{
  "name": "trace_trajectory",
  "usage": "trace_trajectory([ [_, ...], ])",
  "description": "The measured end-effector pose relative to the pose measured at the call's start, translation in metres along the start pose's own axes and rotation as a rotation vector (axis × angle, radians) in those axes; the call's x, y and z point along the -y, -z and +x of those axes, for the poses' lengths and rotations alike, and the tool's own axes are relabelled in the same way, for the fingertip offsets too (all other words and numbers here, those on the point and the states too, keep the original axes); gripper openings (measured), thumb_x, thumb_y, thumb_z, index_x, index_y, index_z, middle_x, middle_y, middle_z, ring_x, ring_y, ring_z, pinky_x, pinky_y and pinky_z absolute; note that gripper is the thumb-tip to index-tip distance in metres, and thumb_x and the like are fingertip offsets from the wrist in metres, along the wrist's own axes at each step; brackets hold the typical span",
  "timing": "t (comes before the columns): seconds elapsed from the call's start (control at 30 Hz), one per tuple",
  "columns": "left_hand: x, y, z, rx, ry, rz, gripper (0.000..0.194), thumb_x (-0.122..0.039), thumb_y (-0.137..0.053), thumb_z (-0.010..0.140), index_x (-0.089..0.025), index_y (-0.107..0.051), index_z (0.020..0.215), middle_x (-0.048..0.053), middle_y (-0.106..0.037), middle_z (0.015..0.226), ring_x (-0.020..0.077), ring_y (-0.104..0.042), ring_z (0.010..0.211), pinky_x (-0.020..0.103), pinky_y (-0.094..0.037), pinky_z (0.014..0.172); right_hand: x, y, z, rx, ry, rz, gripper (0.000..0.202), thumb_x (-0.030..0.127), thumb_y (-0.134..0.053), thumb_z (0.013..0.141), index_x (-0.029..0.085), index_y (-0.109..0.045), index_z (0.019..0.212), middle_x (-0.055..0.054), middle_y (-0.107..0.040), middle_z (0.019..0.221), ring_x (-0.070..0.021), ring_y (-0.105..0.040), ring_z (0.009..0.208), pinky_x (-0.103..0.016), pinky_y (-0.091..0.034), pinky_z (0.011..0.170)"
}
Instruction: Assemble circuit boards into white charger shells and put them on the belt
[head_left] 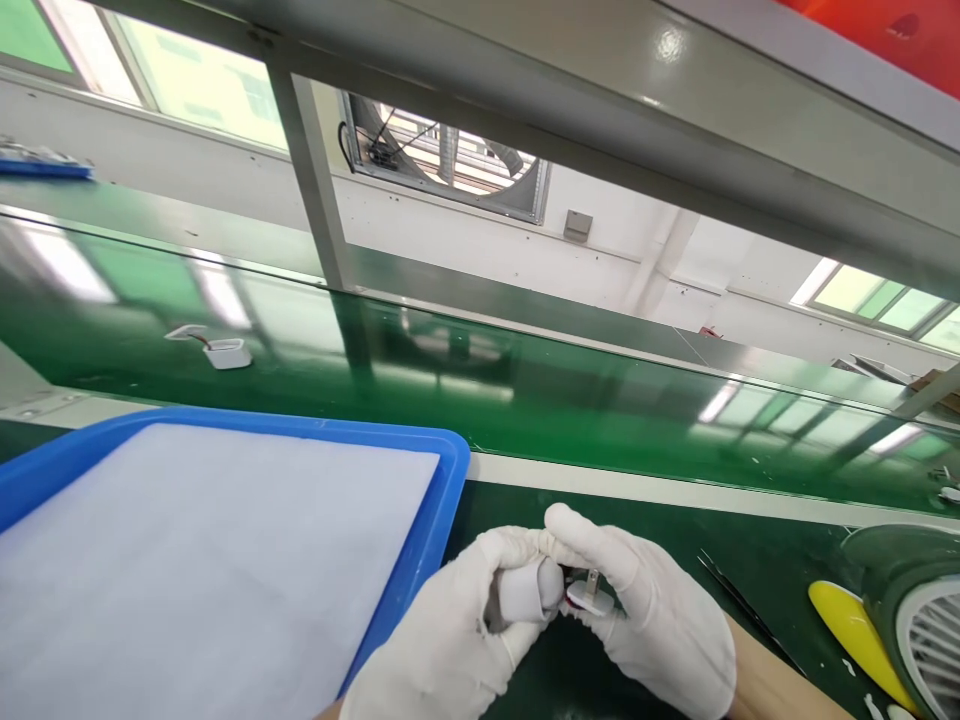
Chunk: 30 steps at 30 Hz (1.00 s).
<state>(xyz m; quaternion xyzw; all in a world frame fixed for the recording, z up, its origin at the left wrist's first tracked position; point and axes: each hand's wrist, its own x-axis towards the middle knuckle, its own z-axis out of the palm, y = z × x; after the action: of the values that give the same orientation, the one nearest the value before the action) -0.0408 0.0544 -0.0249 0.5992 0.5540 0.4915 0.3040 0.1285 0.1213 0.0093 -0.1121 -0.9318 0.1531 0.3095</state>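
Note:
Both hands wear white gloves and meet over the dark green bench. My left hand point(457, 625) is closed around a small white plastic housing point(525, 590) with a rounded end. Right beside it, my right hand point(652, 600) pinches a small white cap with metal plug prongs point(590, 597). A bit of dark and red wire shows between the two parts, but the fingers hide most of it.
A blue tray point(459, 470) lined with a white sheet point(225, 560) lies at left. Black tweezers point(739, 600), a yellow object point(859, 635) and a round fan-like device point(930, 630) are at right. Behind runs a green conveyor belt point(600, 410) carrying a similar white wired part point(227, 353).

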Motion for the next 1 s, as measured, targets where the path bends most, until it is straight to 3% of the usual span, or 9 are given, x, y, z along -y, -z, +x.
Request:
trace_trajectory([
  [0.13, 0.000, 0.000, -0.002, 0.002, 0.028, 0.042, 0.009, -0.023, -0.059, 0.080, -0.027, -0.064, 0.087, -0.001, -0.071, 0.084, 0.0164, -0.069, 0.077, 0.023, -0.058, 0.071, 0.002, 0.000, -0.002, -0.017, 0.001, -0.075, 0.066, 0.008, -0.041, 0.094, 0.022, -0.010, 0.151, -0.004, -0.065, 0.092, -0.0138, -0.060, 0.073, -0.025, -0.056, 0.065],
  [0.3, 0.001, 0.000, -0.001, 0.006, 0.032, 0.011, 0.012, -0.027, -0.061, 0.081, -0.028, -0.064, 0.092, -0.001, -0.072, 0.087, 0.0160, -0.070, 0.076, 0.023, -0.059, 0.069, 0.003, 0.003, -0.006, 0.045, -0.134, 0.017, 0.069, 0.006, -0.044, 0.091, 0.028, -0.014, 0.149, -0.003, -0.066, 0.098, -0.0147, -0.064, 0.082, -0.030, -0.058, 0.079],
  [0.4, 0.005, -0.001, -0.002, -0.018, 0.010, -0.005, 0.009, -0.029, -0.062, 0.080, -0.027, -0.065, 0.088, -0.001, -0.073, 0.084, 0.0167, -0.070, 0.074, 0.024, -0.059, 0.068, 0.005, 0.001, -0.004, 0.031, -0.083, 0.048, 0.073, 0.004, -0.044, 0.090, 0.027, -0.010, 0.150, -0.003, -0.066, 0.096, -0.0141, -0.064, 0.083, -0.028, -0.057, 0.081],
  [0.47, 0.008, -0.002, -0.002, -0.029, 0.000, -0.022, 0.009, -0.029, -0.062, 0.080, -0.026, -0.065, 0.089, 0.001, -0.073, 0.086, 0.0184, -0.071, 0.078, 0.025, -0.059, 0.070, 0.007, -0.003, -0.003, -0.007, -0.058, 0.008, 0.074, 0.003, -0.042, 0.089, 0.025, -0.008, 0.151, -0.003, -0.067, 0.097, -0.0143, -0.064, 0.082, -0.028, -0.058, 0.078],
  [0.67, 0.017, -0.005, -0.003, -0.030, 0.013, -0.059, 0.019, -0.027, -0.066, 0.078, -0.025, -0.066, 0.097, 0.004, -0.074, 0.095, 0.0229, -0.071, 0.087, 0.030, -0.060, 0.075, 0.010, -0.015, -0.011, -0.106, -0.169, -0.184, 0.066, 0.008, -0.038, 0.091, 0.026, -0.015, 0.149, -0.005, -0.068, 0.092, -0.0162, -0.065, 0.070, -0.030, -0.059, 0.062],
  [1.0, 0.028, -0.006, -0.006, 0.020, 0.001, -0.056, 0.018, -0.021, -0.063, 0.081, -0.026, -0.059, 0.097, 0.001, -0.070, 0.102, 0.0179, -0.069, 0.090, 0.025, -0.058, 0.080, 0.013, -0.018, -0.008, -0.135, -0.168, -0.246, 0.061, 0.015, -0.035, 0.096, 0.026, -0.011, 0.151, -0.002, -0.069, 0.086, -0.0159, -0.064, 0.065, -0.026, -0.054, 0.055],
])
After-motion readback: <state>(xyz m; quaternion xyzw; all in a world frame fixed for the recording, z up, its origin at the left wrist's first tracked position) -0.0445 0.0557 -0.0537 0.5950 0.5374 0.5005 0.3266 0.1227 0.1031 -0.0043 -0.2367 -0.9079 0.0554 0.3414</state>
